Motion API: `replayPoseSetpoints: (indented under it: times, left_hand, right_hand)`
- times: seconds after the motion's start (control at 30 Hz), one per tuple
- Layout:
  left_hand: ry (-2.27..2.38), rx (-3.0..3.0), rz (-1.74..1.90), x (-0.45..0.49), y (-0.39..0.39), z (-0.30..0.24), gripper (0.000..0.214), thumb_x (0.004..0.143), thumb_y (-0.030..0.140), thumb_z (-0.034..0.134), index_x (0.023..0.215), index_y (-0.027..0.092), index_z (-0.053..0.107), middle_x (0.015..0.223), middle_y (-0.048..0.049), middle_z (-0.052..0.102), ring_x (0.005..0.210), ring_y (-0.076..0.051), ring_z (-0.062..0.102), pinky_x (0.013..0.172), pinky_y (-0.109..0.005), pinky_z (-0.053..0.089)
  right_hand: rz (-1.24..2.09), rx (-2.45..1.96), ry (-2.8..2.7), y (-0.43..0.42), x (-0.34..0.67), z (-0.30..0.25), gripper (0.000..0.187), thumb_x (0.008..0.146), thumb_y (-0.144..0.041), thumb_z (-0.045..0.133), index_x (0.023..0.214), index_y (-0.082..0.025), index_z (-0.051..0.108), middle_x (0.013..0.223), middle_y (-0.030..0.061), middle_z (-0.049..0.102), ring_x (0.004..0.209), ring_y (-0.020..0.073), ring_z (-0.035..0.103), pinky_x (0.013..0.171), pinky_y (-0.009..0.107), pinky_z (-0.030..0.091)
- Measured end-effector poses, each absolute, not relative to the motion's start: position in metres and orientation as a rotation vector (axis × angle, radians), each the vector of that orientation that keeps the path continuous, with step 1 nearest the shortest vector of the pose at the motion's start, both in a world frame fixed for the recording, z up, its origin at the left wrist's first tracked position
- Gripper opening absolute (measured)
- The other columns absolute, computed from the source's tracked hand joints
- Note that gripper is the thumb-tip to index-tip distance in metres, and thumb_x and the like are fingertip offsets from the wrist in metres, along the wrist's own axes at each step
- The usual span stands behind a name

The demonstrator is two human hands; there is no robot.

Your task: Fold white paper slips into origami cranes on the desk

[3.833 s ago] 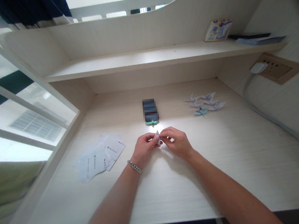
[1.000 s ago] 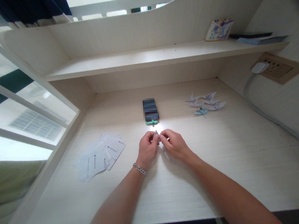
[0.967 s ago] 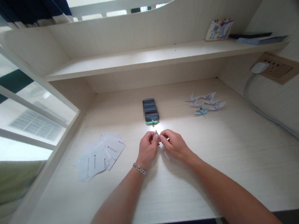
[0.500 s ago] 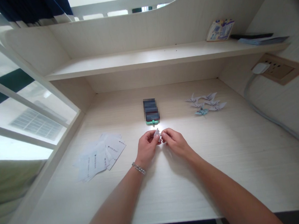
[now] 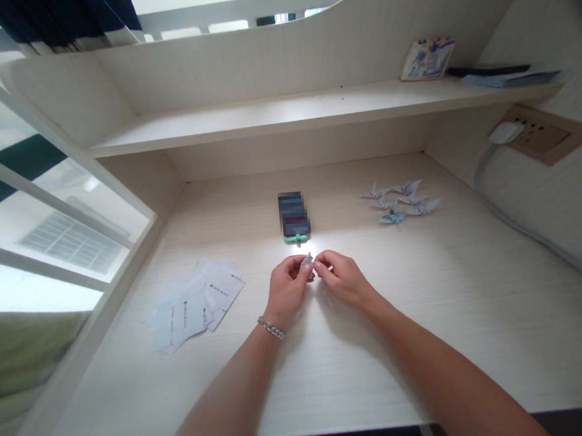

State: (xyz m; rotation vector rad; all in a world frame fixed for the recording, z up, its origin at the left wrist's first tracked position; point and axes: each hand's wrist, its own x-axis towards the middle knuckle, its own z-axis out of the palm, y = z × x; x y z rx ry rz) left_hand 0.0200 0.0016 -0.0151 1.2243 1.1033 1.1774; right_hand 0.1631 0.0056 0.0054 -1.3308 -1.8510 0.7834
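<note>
The left hand (image 5: 286, 283) and right hand (image 5: 344, 279) pinch 1 folded paper (image 5: 306, 261) between their fingers (image 5: 323, 269).

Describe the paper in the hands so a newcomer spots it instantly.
On the pale desk, find the dark device with a green end, then look just in front of it. Pinched in the left hand, with the right hand close by, is a small whitish folded paper. Unlike the folded pieces lying at right and the flat sheets at left, it is held.

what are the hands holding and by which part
A small folded paper, its lower part pinched by the left hand; the right hand is at its right edge, grip unclear.
</note>
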Motion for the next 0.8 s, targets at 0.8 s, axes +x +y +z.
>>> replayPoseSetpoints:
  times: [0.8]
  left_hand:
    - [1.011, 1.067, 1.186, 0.0186, 0.0014, -0.0084, 0.032, 0.071, 0.029, 0.068, 0.095, 0.013, 0.055, 0.079, -0.0065, 0.065, 0.069, -0.014, 0.062, 0.067, -0.03, 0.053]
  right_hand:
    - [1.021, -1.265, -1.654, 0.0072, 0.1622, 0.0001, 0.019, 0.083, -0.032, 0.048, 0.078, -0.017, 0.059, 0.071, 0.0022, 0.061, 0.066, 0.0145, 0.057, 0.058, 0.025, 0.043]
